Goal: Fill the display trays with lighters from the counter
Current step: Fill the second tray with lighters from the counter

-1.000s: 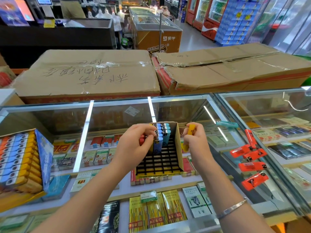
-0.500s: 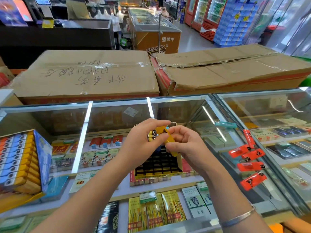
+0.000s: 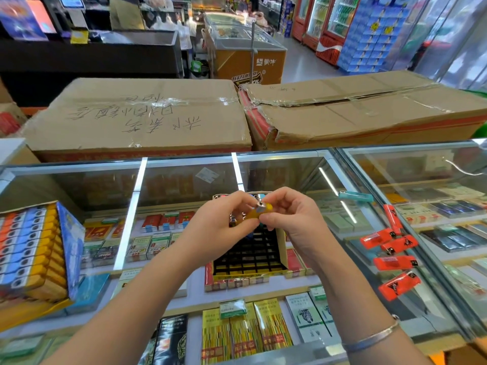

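A yellow lighter (image 3: pixel 255 213) is held between both hands above the display tray (image 3: pixel 250 262), a cardboard box with a black grid of mostly vacant slots. My left hand (image 3: pixel 218 227) grips the lighter's body from the left. My right hand (image 3: pixel 290 219) pinches its metal-capped end from the right. A few lighters stand in the tray's far rows, mostly hidden behind my hands. Several orange lighters (image 3: pixel 390 245) lie loose on the glass counter to the right, and a teal lighter (image 3: pixel 355 196) lies farther back.
A full tray of blue, orange and yellow lighters (image 3: pixel 31 248) stands at the left on the glass counter (image 3: pixel 329 164). Two big cardboard boxes (image 3: pixel 147 114) sit just beyond the counter. Cigarette packs show under the glass.
My right hand brought the yellow lighter leftward from beside the tray to meet my left hand. Both hands now hold it together, a little higher above the tray.
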`<act>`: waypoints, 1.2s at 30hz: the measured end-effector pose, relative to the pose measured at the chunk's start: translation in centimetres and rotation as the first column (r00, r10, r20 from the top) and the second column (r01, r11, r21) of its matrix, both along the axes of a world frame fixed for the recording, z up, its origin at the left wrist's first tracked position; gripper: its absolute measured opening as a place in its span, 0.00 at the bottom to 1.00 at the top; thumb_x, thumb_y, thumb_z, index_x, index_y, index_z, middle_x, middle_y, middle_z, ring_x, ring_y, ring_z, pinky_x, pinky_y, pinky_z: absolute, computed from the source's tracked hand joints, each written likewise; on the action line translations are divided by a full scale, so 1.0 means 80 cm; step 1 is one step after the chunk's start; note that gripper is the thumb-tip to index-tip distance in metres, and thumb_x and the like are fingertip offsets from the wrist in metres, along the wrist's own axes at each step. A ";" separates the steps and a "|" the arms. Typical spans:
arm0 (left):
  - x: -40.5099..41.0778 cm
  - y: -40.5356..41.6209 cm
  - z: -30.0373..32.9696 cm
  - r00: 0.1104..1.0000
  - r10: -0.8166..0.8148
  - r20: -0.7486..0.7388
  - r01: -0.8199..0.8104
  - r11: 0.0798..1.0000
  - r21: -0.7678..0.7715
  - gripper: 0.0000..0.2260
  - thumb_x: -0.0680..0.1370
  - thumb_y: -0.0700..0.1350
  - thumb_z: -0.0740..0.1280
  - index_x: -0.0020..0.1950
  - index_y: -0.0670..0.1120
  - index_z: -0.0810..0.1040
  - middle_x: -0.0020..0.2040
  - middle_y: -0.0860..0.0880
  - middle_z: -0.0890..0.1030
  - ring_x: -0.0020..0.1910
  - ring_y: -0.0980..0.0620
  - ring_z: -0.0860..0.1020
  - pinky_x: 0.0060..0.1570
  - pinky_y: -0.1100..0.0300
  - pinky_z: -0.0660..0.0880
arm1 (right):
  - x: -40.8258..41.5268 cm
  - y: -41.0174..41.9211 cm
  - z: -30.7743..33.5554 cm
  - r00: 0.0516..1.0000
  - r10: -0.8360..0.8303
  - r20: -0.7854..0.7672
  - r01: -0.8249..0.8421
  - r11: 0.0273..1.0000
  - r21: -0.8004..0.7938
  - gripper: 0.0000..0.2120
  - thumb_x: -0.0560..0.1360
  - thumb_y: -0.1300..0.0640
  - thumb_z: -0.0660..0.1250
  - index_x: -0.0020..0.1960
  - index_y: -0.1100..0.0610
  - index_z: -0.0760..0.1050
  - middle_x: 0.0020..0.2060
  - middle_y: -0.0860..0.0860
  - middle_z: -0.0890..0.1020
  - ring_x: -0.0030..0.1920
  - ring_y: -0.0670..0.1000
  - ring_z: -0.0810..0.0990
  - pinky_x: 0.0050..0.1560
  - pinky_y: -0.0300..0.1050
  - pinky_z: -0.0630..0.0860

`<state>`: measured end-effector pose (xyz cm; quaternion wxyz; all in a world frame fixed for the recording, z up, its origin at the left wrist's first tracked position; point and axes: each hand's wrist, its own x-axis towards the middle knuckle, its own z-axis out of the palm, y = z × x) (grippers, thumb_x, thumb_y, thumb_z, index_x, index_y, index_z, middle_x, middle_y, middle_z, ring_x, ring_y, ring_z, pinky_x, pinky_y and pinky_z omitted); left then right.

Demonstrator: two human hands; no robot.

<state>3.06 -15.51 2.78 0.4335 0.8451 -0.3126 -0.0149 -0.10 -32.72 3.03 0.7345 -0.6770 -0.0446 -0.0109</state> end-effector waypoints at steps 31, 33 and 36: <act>-0.004 0.025 -0.057 0.769 0.142 0.624 -0.227 0.972 0.059 0.09 0.69 0.41 0.75 0.46 0.41 0.82 0.44 0.47 0.81 0.45 0.49 0.77 0.45 0.58 0.75 | 0.029 0.002 -0.052 0.943 -0.312 -0.120 0.300 0.948 -0.106 0.13 0.76 0.60 0.64 0.52 0.42 0.76 0.50 0.44 0.79 0.46 0.38 0.78 0.34 0.30 0.75; -0.003 0.022 -0.057 0.760 0.130 0.637 -0.227 0.971 0.073 0.09 0.68 0.40 0.76 0.47 0.41 0.82 0.44 0.46 0.81 0.44 0.47 0.78 0.45 0.56 0.76 | 0.029 0.002 -0.053 0.944 -0.309 -0.119 0.299 0.949 -0.096 0.13 0.76 0.61 0.64 0.52 0.43 0.77 0.49 0.45 0.79 0.43 0.36 0.79 0.33 0.30 0.75; -0.003 0.020 -0.055 0.751 0.102 0.652 -0.210 0.974 0.089 0.10 0.68 0.39 0.76 0.47 0.41 0.82 0.44 0.46 0.81 0.44 0.46 0.78 0.45 0.55 0.76 | 0.028 0.001 -0.053 0.943 -0.311 -0.117 0.301 0.949 -0.096 0.13 0.76 0.61 0.64 0.52 0.42 0.77 0.49 0.46 0.80 0.45 0.39 0.79 0.34 0.30 0.75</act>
